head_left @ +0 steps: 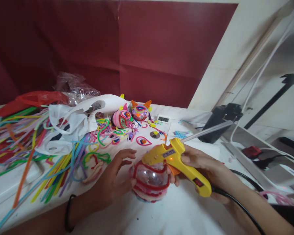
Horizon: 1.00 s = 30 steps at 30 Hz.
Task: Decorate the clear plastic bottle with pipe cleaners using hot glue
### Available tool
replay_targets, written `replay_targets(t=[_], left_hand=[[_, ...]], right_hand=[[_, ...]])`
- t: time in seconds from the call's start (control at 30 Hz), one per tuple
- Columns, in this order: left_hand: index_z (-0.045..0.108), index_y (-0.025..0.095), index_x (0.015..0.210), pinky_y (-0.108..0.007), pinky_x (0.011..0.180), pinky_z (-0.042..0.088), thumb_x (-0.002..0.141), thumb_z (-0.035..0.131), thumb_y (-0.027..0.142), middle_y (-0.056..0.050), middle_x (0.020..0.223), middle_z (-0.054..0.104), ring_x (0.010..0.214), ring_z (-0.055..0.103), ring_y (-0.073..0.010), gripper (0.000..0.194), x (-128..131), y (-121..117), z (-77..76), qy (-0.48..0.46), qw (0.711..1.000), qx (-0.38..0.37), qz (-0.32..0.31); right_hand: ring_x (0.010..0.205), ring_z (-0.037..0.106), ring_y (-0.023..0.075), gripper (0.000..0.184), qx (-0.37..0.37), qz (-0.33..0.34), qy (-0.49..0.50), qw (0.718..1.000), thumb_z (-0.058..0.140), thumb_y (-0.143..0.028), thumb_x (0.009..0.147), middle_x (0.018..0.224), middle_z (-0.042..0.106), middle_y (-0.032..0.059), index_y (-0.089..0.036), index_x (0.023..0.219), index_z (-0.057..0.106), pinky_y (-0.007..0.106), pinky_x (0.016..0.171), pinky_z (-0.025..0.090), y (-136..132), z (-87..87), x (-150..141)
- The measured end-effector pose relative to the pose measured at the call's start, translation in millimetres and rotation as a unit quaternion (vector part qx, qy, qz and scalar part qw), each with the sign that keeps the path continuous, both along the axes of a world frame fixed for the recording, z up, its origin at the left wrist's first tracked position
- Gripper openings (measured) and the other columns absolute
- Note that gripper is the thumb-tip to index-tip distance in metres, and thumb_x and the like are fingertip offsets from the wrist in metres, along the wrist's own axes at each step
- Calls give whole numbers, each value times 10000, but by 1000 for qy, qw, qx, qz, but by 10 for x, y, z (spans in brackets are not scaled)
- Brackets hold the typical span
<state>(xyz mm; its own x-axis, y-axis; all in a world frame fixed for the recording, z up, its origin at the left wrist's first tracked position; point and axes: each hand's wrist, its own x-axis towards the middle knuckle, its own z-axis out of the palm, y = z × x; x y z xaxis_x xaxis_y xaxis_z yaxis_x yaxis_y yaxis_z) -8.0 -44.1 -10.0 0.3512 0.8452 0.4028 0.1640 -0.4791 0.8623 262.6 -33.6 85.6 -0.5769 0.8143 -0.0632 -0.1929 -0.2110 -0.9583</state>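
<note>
A clear plastic ball (152, 178) with red and pink pipe cleaner bands around it rests on the white table covering (186, 215). At its left side is my left hand (112, 178), fingers bent and apart, the thumb against or very close to the ball. My right hand (198, 160) is closed round a yellow hot glue gun (172, 155) with an orange trigger. The nozzle points left over the ball's top; contact cannot be made out. A long clear glue stick (208, 131) sticks out of the gun's back.
Behind stand two decorated balls, one pink (121, 118), one orange-eared (140, 111), among small pipe cleaner shapes. Many loose pipe cleaners (56, 176) and cut white material (63, 127) lie left. A small digital display (163, 119) sits behind. The gun's black cord (237, 205) runs right.
</note>
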Motion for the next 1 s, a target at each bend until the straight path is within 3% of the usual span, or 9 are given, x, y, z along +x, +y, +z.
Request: replay_targets(t=[0.1,0.23,0.4,0.53,0.67,1.0], left_hand=[[541,294,1243,-412,1027,467,876,654,277,-110,1369,489,1288,478,-277,385,10,-36,46,52,996,55,45],[584,268,1149,-375,911,504,831,685,284,-102,1287,548,1120,563,-256,335,65,-89,143,105,984,97,105],[619,237,963,-293,696,492,810,695,292,-38,939,622,793,565,-188,179,133,-170,207,119,975,91,166],[638,226,894,-280,659,469,852,631,294,-20,838,626,713,536,-170,79,162,-222,225,117,976,57,176],[616,210,845,-272,632,452,873,586,303,-9,765,605,681,535,-160,102,196,-227,221,90,982,36,164],[615,211,822,-254,622,435,849,579,185,12,757,594,670,538,-144,51,283,-260,217,67,986,30,151]], right_hand=[[715,702,206,292,5,-4,-9,1000,646,-313,794,821,723,84,-161,1041,607,293,624,557,-14,-14,6],[706,698,196,309,-2,-3,-10,1000,651,-325,786,822,718,72,-170,1047,592,286,618,558,-21,-48,21],[728,701,206,318,-2,8,4,1000,665,-330,790,866,720,89,-169,1052,583,305,631,560,-24,-88,40],[742,691,206,278,-7,-2,-8,1000,641,-315,813,888,718,88,-172,1047,591,311,654,547,-79,-32,20],[748,683,208,291,-14,-22,-18,1000,635,-296,810,870,714,81,-179,1072,588,311,663,534,-138,33,-3],[756,687,225,323,-7,-37,-64,997,647,-372,795,829,722,86,-168,1043,617,333,701,529,-241,51,93]])
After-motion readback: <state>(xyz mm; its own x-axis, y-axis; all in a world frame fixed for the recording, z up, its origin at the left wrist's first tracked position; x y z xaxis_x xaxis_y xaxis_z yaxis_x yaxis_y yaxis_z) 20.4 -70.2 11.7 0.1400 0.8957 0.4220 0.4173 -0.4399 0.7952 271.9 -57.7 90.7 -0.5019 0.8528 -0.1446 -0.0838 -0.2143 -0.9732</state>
